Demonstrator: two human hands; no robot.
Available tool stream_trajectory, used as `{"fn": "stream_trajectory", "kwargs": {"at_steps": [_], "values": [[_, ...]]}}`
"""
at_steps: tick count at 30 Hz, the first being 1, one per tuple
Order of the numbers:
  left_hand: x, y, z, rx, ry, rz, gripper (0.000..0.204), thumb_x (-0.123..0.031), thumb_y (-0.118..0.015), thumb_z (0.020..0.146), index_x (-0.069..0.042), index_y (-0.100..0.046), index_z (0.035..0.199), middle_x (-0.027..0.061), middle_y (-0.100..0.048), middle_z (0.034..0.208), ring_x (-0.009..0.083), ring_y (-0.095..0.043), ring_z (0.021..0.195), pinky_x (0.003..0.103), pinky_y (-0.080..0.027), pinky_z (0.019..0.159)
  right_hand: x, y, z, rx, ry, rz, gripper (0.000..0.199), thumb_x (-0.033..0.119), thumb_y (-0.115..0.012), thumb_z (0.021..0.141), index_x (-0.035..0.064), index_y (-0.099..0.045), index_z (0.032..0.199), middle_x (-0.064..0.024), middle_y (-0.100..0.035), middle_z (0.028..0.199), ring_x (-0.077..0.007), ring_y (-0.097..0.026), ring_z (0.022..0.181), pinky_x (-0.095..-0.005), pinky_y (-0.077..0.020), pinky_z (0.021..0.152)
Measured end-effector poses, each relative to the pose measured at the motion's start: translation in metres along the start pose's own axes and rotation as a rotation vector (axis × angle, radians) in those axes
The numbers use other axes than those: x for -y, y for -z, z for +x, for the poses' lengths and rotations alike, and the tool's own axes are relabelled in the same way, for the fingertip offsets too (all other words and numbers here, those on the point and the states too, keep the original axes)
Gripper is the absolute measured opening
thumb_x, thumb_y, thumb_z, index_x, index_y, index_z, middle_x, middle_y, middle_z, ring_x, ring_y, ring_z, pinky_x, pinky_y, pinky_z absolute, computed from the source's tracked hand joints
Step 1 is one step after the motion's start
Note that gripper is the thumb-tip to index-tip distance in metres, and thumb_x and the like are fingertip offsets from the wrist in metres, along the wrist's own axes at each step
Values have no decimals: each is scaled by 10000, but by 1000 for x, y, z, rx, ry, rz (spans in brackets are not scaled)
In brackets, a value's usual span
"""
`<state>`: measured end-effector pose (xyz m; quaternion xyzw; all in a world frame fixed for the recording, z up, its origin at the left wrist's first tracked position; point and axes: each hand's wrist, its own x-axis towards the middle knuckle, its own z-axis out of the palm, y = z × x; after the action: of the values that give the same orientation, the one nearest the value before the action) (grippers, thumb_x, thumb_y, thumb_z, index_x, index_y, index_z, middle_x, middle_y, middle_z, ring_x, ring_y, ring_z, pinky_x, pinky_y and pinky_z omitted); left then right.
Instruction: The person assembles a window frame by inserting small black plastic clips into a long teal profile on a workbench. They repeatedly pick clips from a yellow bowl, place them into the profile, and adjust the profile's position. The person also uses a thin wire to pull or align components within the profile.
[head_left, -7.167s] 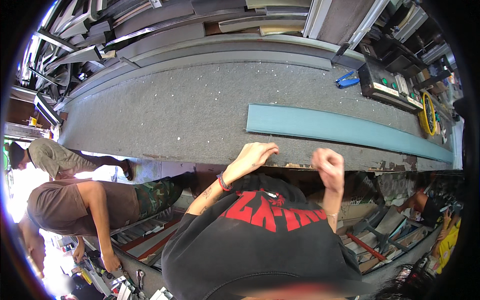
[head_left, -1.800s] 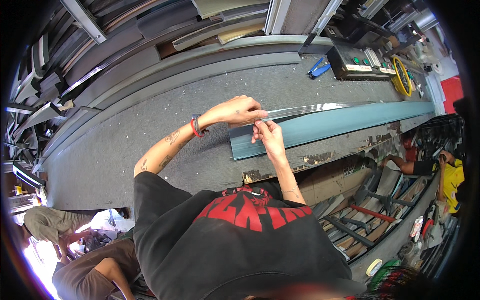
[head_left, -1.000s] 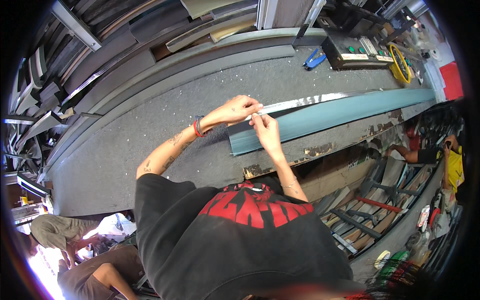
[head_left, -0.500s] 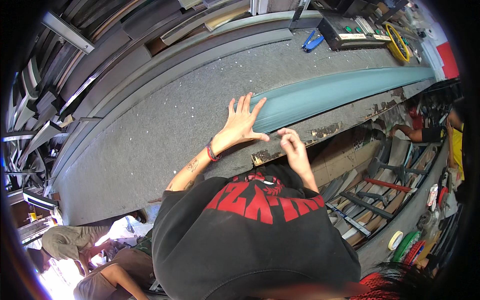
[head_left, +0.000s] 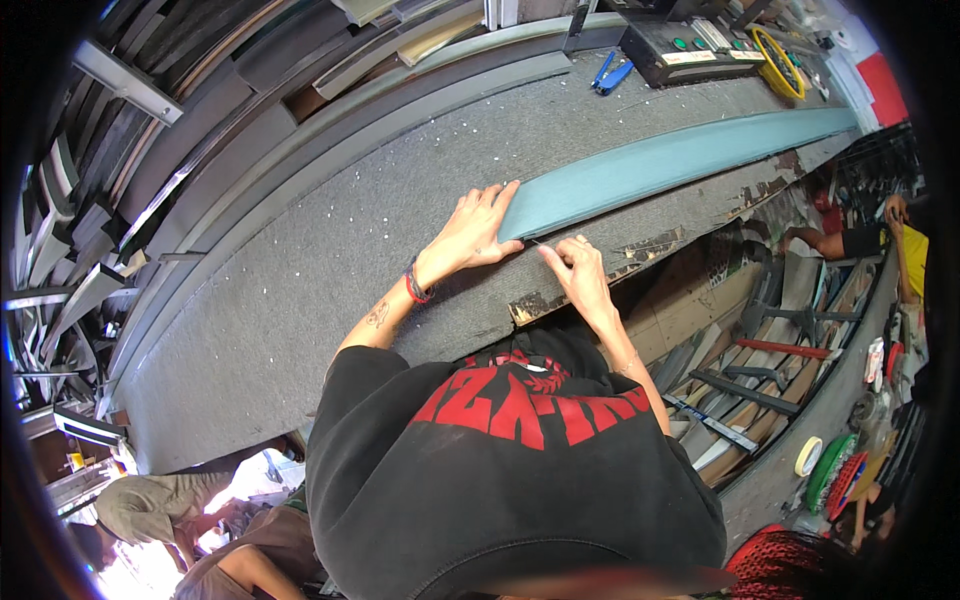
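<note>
- Left hand is resting wide across the blue-grey slat's end.
- Right hand is narrowing beside its near edge; holding unclear.
- Slat is lying flat; remaining work isn't showing.

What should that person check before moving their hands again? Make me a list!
1. Left hand at the end of the blue-green strip: ok, thumb and fingers span it.
2. Strip lying on the gray bench: ok.
3. Right hand gripping something: cannot tell, too small to see.
4. Blue tool apart from the strip: ok.
5. Front edge of the bench undamaged: not ok, its covering is chipped.
</note>
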<state>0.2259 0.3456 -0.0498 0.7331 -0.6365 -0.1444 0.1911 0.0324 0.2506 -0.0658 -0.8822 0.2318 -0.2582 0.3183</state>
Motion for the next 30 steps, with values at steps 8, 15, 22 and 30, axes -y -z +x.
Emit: {"fn": "stream_trajectory", "kwargs": {"at_steps": [8,15,22,30], "values": [[-2,-2,-2,-3,-4,17,813,-346,-689,741,-7,-322,1382,289,-392,1335,414,-417,1191,486,-327,1005,4,-22,11,-110,-239,148,307,115,-644,828,-24,-511,589,-216,-479,559,-366,-443,542,-427,-395,587],[-17,0,-10,9,-7,136,712,-326,-694,762,-65,-403,1356,269,-319,1414,422,-361,1257,514,-291,1020,-23,55,1,56,-258,208,248,207,-632,850,-37,-600,817,-166,-571,740,-306,-547,658,-399,-443,612],[-107,-43,52,-80,-281,-102,298,-239,-606,864,-78,-601,1115,128,-600,1156,268,-542,1093,441,-346,964,-55,172,-29,118,-229,-34,233,163,-639,826,44,-592,1020,-129,-486,908,-308,-545,833,-374,-453,736],[-209,-96,194,-149,-235,-316,229,-272,-593,869,-59,-663,827,152,-619,672,343,-614,652,419,-468,581,-154,300,-5,53,-207,-34,158,144,-671,796,4,-669,869,-93,-502,777,-223,-516,771,-323,-422,699]]}}
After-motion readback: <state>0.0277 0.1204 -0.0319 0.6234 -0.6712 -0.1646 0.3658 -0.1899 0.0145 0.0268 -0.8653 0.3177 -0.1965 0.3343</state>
